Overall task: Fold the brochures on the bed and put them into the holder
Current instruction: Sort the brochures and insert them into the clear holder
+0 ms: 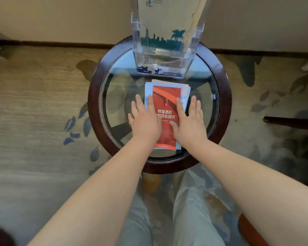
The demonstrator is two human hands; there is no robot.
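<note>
A stack of brochures (184,91) lies on a round glass-topped table (222,110). A folded red brochure (166,96) with white lettering tops the stack. My left hand (144,119) rests flat on the stack's left side, fingers spread. On the right side, my right hand (188,121) presses flat the same way. Neither hand grips anything. Beyond the stack stands a clear acrylic holder (167,66) with a beige brochure (169,18) printed with a dark skyline standing in it.
The table has a dark wooden rim and stands on patterned carpet (34,107). A dark chair leg (290,121) juts in at the right. My legs (194,210) show below the table. A wall with a dark baseboard (60,44) runs behind.
</note>
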